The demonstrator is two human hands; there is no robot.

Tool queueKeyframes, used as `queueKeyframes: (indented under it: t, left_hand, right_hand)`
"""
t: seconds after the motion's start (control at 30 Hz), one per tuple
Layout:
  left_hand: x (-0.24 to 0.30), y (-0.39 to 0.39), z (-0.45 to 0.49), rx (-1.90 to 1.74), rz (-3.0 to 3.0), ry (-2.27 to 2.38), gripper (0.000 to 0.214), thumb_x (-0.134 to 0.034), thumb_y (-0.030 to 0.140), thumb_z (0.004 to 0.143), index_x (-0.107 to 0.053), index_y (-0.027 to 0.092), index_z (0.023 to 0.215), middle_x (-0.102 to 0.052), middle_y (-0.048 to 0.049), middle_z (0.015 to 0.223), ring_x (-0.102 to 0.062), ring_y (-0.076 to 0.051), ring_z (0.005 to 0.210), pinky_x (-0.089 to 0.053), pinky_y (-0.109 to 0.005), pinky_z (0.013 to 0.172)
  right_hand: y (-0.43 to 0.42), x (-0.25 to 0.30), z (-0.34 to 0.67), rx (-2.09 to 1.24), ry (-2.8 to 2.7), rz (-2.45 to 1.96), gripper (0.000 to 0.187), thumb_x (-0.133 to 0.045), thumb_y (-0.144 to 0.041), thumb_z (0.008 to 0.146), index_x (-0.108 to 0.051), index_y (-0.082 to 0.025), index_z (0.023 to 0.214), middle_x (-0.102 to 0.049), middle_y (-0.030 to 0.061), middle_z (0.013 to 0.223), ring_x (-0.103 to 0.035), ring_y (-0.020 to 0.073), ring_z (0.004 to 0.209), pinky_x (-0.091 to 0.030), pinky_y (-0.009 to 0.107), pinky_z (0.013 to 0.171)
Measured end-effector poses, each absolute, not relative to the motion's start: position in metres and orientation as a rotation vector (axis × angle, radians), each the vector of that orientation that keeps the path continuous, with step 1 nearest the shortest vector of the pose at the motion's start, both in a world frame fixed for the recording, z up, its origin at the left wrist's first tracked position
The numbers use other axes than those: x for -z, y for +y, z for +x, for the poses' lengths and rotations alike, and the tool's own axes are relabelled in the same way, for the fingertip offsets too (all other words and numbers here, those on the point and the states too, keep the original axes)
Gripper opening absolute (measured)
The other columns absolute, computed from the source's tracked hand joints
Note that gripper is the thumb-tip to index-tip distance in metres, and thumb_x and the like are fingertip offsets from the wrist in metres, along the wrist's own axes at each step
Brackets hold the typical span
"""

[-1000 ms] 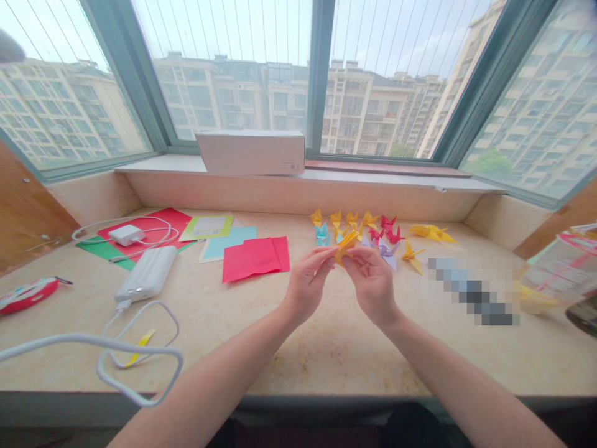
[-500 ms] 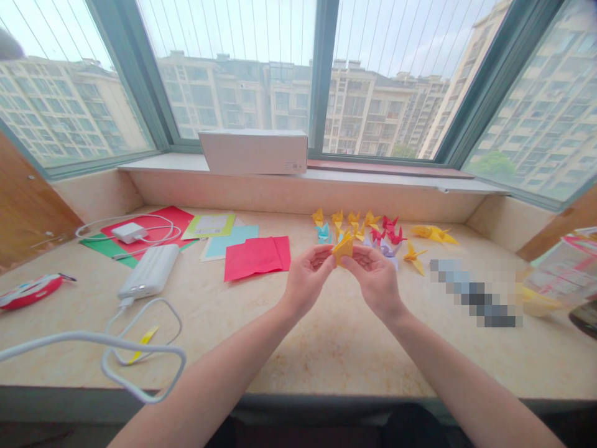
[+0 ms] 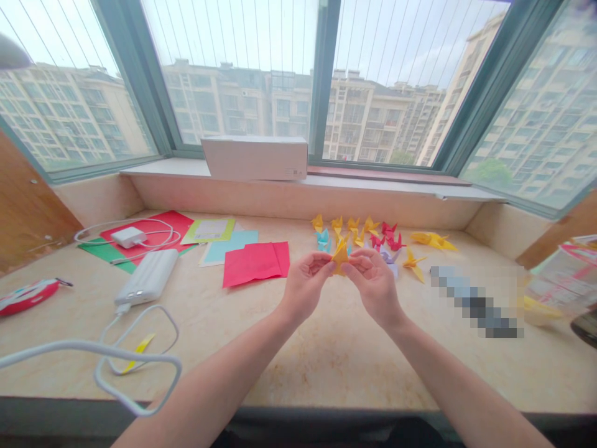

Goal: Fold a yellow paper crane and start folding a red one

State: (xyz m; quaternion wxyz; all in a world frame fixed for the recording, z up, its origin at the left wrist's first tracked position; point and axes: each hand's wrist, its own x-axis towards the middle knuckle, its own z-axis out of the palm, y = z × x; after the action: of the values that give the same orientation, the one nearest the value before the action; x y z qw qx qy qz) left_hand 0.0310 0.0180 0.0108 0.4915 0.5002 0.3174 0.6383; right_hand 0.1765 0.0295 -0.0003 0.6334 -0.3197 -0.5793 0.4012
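Between my two hands is a small yellow folded paper piece [image 3: 340, 256], pointed at the top, held up above the counter. My left hand [image 3: 308, 277] pinches its left side with thumb and fingers. On its right side my right hand [image 3: 373, 280] has it in a similar pinch. Behind the hands stand several small paper cranes: yellow ones [image 3: 336, 224], red ones [image 3: 393, 240], a light-blue crane [image 3: 323, 240] and a lilac crane [image 3: 390, 260]. A yellow crane [image 3: 413, 265] sits just right of my right hand. The fingers hide part of the folded piece.
Red paper sheets [image 3: 256, 264] lie left of my hands, near light-blue paper [image 3: 232, 247]. A white power bank [image 3: 148, 277] with a looping cable [image 3: 135, 351] is farther left. A white box [image 3: 254, 158] rests on the sill. At right are a blurred-out item [image 3: 478, 302] and a clear package [image 3: 564, 274].
The yellow paper piece has turned in my fingers, its point now more upright. My hands stay close together on it. The whole view has shifted slightly.
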Motion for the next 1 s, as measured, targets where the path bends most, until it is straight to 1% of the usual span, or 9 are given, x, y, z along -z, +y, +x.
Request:
queueKeyframes:
  t: [0.17, 0.3, 0.37, 0.47, 0.57, 0.63, 0.8, 0.87, 1.0]
  left_hand:
    - [-0.007, 0.019, 0.031, -1.55, 1.234, 0.78, 0.02, -0.076, 0.028, 0.077, -0.068, 0.014, 0.089, -0.072, -0.0041, 0.08, -0.066, -0.014, 0.074, -0.053, -0.026, 0.072]
    - [-0.006, 0.019, 0.032, -1.568, 1.252, 0.747, 0.029, -0.075, 0.031, 0.078, -0.062, 0.018, 0.1, -0.068, -0.0005, 0.079, -0.065, -0.013, 0.069, -0.052, -0.024, 0.065]
    - [-0.007, 0.019, 0.031, -1.567, 1.266, 0.714, 0.031, -0.075, 0.034, 0.079, -0.059, 0.019, 0.102, -0.066, 0.001, 0.08, -0.065, -0.012, 0.068, -0.052, -0.024, 0.063]
    - [-0.007, 0.02, 0.03, -1.532, 1.309, 0.664, 0.031, -0.072, 0.04, 0.081, -0.06, 0.02, 0.1, -0.065, 0.0006, 0.081, -0.065, -0.013, 0.067, -0.052, -0.026, 0.065]
    - [-0.006, 0.022, 0.028, -1.472, 1.37, 0.62, 0.03, -0.068, 0.044, 0.084, -0.061, 0.018, 0.099, -0.067, -0.0019, 0.081, -0.065, -0.015, 0.072, -0.052, -0.029, 0.069]
    - [-0.006, 0.022, 0.027, -1.449, 1.396, 0.606, 0.028, -0.067, 0.043, 0.085, -0.062, 0.018, 0.097, -0.068, -0.0026, 0.078, -0.065, -0.016, 0.073, -0.051, -0.03, 0.071]
    - [-0.012, 0.017, 0.028, -1.489, 1.386, 0.599, 0.021, -0.07, 0.037, 0.083, -0.063, 0.017, 0.088, -0.067, -0.0019, 0.076, -0.063, -0.015, 0.072, -0.05, -0.028, 0.071]
    - [-0.014, 0.014, 0.029, -1.498, 1.37, 0.6, 0.021, -0.069, 0.036, 0.083, -0.065, 0.017, 0.088, -0.066, -0.0022, 0.079, -0.063, -0.015, 0.073, -0.051, -0.029, 0.072]
    - [-0.017, 0.011, 0.028, -1.495, 1.364, 0.662, 0.02, -0.068, 0.035, 0.084, -0.067, 0.016, 0.089, -0.066, -0.0028, 0.079, -0.063, -0.015, 0.074, -0.051, -0.028, 0.072]
  right_hand:
    - [0.032, 0.001, 0.18, -0.874, -1.382, -0.785, 0.023, -0.076, -0.032, 0.078, -0.062, -0.023, 0.094, -0.068, 0.0009, 0.085, -0.063, 0.0152, 0.075, -0.051, 0.029, 0.07]
    - [0.03, -0.004, 0.182, -0.924, -1.436, -0.78, 0.02, -0.076, -0.035, 0.078, -0.064, -0.022, 0.089, -0.066, 0.0009, 0.082, -0.061, 0.0152, 0.073, -0.051, 0.029, 0.069]
    - [0.028, -0.007, 0.182, -0.982, -1.472, -0.735, 0.018, -0.075, -0.035, 0.079, -0.065, -0.022, 0.087, -0.065, 0.0005, 0.081, -0.062, 0.0154, 0.074, -0.052, 0.029, 0.07]
    - [0.028, -0.01, 0.181, -1.027, -1.507, -0.646, 0.014, -0.074, -0.035, 0.08, -0.068, -0.024, 0.086, -0.063, 0.0009, 0.085, -0.062, 0.0154, 0.076, -0.054, 0.03, 0.071]
    - [0.028, -0.013, 0.183, -1.011, -1.499, -0.606, 0.013, -0.075, -0.035, 0.079, -0.072, -0.024, 0.086, -0.063, 0.0027, 0.091, -0.063, 0.0167, 0.081, -0.056, 0.033, 0.073]
    - [0.029, -0.014, 0.185, -1.02, -1.488, -0.587, 0.011, -0.075, -0.034, 0.079, -0.072, -0.024, 0.084, -0.063, 0.0029, 0.092, -0.064, 0.0172, 0.083, -0.057, 0.033, 0.073]
    - [0.028, -0.017, 0.193, -1.026, -1.523, -0.578, 0.004, -0.074, -0.029, 0.079, -0.073, -0.025, 0.08, -0.062, 0.0023, 0.093, -0.063, 0.0153, 0.08, -0.056, 0.029, 0.07]
    - [0.028, -0.017, 0.195, -1.01, -1.539, -0.606, 0.006, -0.072, -0.03, 0.08, -0.074, -0.025, 0.08, -0.062, 0.0029, 0.096, -0.063, 0.0158, 0.082, -0.055, 0.029, 0.071]
    - [0.028, -0.016, 0.197, -0.966, -1.583, -0.684, 0.015, -0.066, -0.036, 0.085, -0.074, -0.023, 0.084, -0.063, 0.0053, 0.101, -0.064, 0.0181, 0.087, -0.055, 0.031, 0.075]
